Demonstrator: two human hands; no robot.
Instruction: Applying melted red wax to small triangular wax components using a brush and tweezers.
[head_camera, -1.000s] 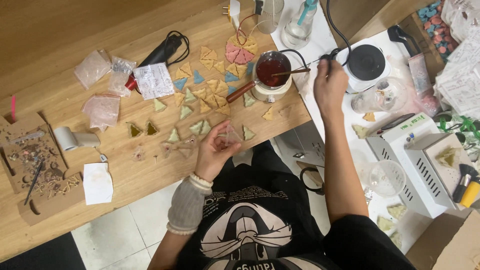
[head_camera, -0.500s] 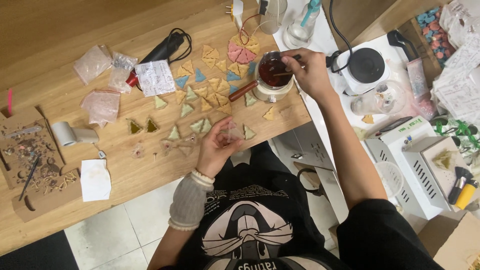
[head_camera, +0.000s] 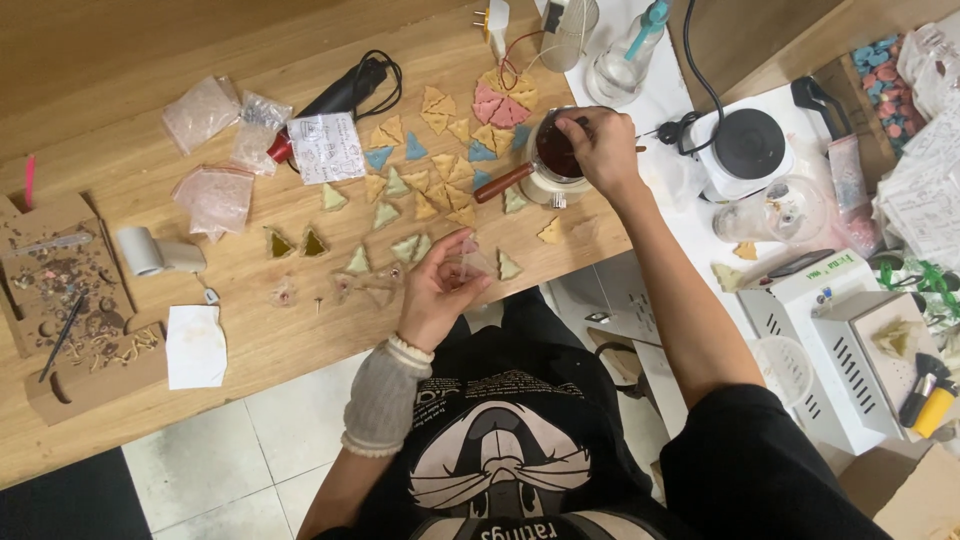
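Wooden worktop (head_camera: 300, 330) is carrying scattered triangles. Left hand (head_camera: 440, 290) is pinching a thin clear triangular mould (head_camera: 478, 262), likely light, flexible, best held by edges; right hand (head_camera: 600, 150) is closing over the dark-filled cup (head_camera: 552, 160).

a small craft workshop: a wooden table (head_camera: 300, 330) strewn with coloured triangle pieces (head_camera: 440, 150), plastic bags (head_camera: 215, 195) at ten o'clock, a hot plate (head_camera: 750, 145) and white machine (head_camera: 850, 340) at three o'clock.

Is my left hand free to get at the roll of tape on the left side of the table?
Probably not yet: the left hand holds a clear triangular mould, though bare wood lies between it and the tape roll.
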